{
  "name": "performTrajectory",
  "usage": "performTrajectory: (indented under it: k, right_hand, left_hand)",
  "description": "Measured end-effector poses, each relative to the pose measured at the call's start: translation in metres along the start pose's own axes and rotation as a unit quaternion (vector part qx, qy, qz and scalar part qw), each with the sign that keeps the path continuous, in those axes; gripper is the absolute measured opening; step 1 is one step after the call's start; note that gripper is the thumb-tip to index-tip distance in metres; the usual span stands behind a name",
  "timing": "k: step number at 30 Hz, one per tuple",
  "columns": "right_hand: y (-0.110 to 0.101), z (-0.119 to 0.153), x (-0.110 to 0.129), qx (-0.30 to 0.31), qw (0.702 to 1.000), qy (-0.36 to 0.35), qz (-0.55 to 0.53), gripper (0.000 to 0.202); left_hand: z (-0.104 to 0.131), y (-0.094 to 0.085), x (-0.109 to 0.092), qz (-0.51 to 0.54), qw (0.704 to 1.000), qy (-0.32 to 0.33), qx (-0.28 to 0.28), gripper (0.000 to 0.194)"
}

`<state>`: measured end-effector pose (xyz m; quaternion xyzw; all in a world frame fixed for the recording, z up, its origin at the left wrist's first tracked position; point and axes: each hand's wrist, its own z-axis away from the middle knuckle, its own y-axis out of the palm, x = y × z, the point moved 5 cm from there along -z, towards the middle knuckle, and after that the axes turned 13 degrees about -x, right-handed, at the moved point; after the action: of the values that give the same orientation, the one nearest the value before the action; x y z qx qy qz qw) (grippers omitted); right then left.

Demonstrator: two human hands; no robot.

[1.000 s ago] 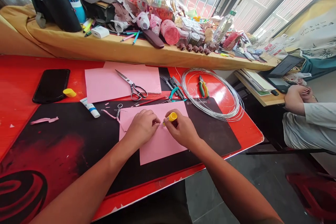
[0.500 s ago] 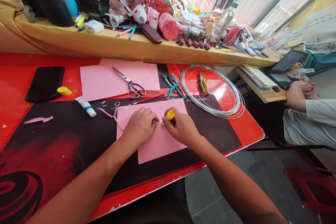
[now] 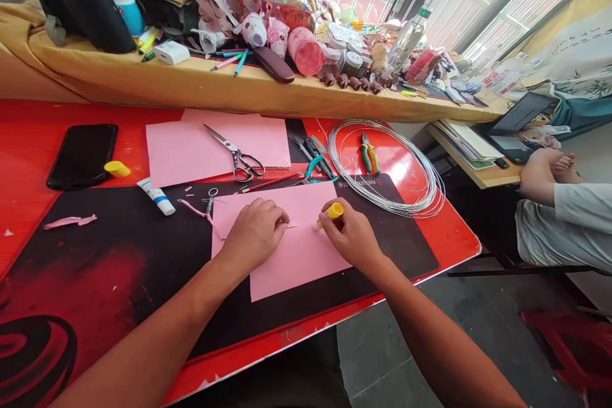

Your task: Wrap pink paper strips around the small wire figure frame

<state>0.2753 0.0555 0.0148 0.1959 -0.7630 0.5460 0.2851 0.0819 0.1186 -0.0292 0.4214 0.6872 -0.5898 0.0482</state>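
A yellow glue stick (image 3: 329,214) is gripped in my right hand (image 3: 356,236), tilted, its lower end close to the pink paper sheet (image 3: 296,268). My left hand (image 3: 255,226) rests on that sheet with fingers pinched together. A thin pink paper strip (image 3: 292,226) sticks out from its fingertips; the rest of the strip is hidden by the hand. Left of this hand lies a twisted wire piece (image 3: 210,202) with a loop on top and pink paper wrapped along one arm. The yellow glue cap (image 3: 117,169) lies apart at the left.
Behind the sheet are scissors (image 3: 235,154) on more pink paper (image 3: 182,153), teal-handled pliers (image 3: 313,169), a wire coil (image 3: 433,194) and green-yellow pliers (image 3: 369,154). At left lie a phone (image 3: 82,156) and a white tube (image 3: 157,196). A person (image 3: 554,197) sits at right.
My right hand has moved right with the glue stick, away from my left fingertips. The strip's end now shows beside my left hand, which has stayed in place.
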Motion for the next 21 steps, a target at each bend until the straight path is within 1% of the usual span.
performTrajectory:
  k: [3,7,10,12,13,15,17,21]
  right_hand:
    - [0.0,0.0,0.005,-0.014,0.998,0.005,-0.066,0.015]
    - [0.011,-0.002,0.008,0.001,0.989,0.028,-0.145,0.02]
    - [0.019,-0.004,0.005,0.016,0.974,0.059,-0.216,0.029]
    - [0.021,-0.004,0.0,0.027,0.965,0.075,-0.252,0.033]
    - [0.022,-0.004,-0.002,0.032,0.961,0.08,-0.263,0.034]
    - [0.021,-0.002,-0.007,0.035,0.957,0.086,-0.274,0.035]
    - [0.019,0.001,-0.013,0.031,0.959,0.086,-0.27,0.034]
    - [0.014,0.007,-0.023,0.025,0.972,0.087,-0.218,0.028]
  left_hand:
    - [0.0,0.0,0.001,0.013,1.0,-0.007,0.002,0.018]
    - [0.0,-0.002,0.002,0.017,1.0,-0.023,-0.002,0.017]
    - [0.003,-0.004,0.0,0.025,0.999,-0.037,-0.008,0.012]
    - [0.005,-0.004,-0.003,0.011,0.999,-0.029,-0.009,0.01]
    - [0.006,-0.003,-0.006,-0.004,1.0,-0.021,-0.01,0.011]
    - [0.008,-0.002,-0.01,-0.036,0.999,-0.009,-0.01,0.016]
    - [0.009,0.0,-0.012,-0.053,0.999,-0.006,-0.006,0.016]
    - [0.009,0.003,-0.012,-0.052,0.999,-0.01,-0.002,0.013]
